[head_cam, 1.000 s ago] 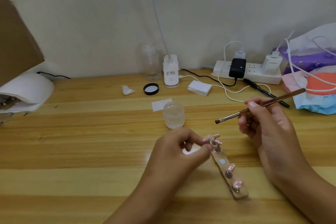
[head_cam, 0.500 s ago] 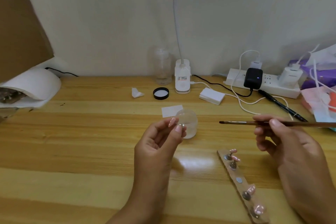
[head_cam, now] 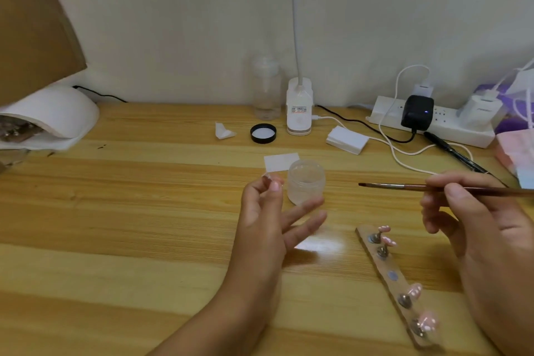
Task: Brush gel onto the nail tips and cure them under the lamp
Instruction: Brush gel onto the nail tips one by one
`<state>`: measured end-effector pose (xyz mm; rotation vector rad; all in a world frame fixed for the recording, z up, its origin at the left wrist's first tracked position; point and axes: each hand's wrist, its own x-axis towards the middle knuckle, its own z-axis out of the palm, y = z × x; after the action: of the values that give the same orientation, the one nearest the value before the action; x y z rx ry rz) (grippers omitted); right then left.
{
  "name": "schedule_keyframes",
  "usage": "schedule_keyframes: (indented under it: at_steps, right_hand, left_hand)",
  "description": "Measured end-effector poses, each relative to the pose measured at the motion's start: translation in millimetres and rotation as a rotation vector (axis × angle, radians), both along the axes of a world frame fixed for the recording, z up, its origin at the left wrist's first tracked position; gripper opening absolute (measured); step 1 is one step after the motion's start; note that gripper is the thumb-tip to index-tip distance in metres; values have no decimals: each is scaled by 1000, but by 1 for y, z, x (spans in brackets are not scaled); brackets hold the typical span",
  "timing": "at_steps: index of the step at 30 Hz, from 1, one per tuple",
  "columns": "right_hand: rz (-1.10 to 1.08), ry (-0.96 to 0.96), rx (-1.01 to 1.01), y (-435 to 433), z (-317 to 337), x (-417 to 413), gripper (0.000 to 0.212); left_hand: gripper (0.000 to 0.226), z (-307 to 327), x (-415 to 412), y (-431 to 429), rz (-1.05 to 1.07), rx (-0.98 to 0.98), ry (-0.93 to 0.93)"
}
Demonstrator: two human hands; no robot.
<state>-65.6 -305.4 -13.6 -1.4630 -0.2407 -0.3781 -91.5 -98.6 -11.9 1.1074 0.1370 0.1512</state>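
Note:
My left hand (head_cam: 270, 217) is raised over the table and pinches a small nail tip (head_cam: 267, 176) between thumb and forefinger, the other fingers spread. Just right of it stands a clear gel jar (head_cam: 306, 182) without a lid. My right hand (head_cam: 476, 217) grips a thin brown brush (head_cam: 404, 186) that points left, level, its tip in the air right of the jar. A wooden holder strip (head_cam: 388, 283) with several pink nail tips on metal stands lies at the lower right. The white curing lamp (head_cam: 55, 115) sits at the far left edge.
A black jar lid (head_cam: 263, 133), a white paper scrap (head_cam: 224, 130), a white card (head_cam: 281, 162), a clear bottle (head_cam: 266, 89) and a white lamp base (head_cam: 299, 108) stand behind the jar. A power strip (head_cam: 427, 121) with chargers, cables, a black pen (head_cam: 453, 152) and bags crowd the right.
My left hand took a nail tip off the holder strip and lifted it up beside the jar. The brush swung from tilted to level. The view shifted, so the strip now sits lower right.

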Motion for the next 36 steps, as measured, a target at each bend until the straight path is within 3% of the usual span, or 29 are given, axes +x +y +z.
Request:
schedule_keyframes:
  at_steps: [5,12,16,25,33,36]
  right_hand:
    - [12,-5,14,-2,-3,-1,22]
    - [29,-5,-66,1,2,-9,21]
    - [37,19,-190,4,5,-10,9]
    - [102,123,-315,10,10,-9,25]
    - [73,161,-275,9,13,-9,28]
    - [29,135,-246,7,13,-10,31]
  left_hand:
    - [13,0,-2,-2,-97,66,35]
    - [13,0,-12,-15,-181,229,-121]
    - [11,-1,-14,-18,-204,310,-153]
    - [10,0,-14,-19,-219,345,-155]
    - [10,0,-12,-17,-178,253,-101]
    - [21,-1,-11,-16,-150,205,-75]
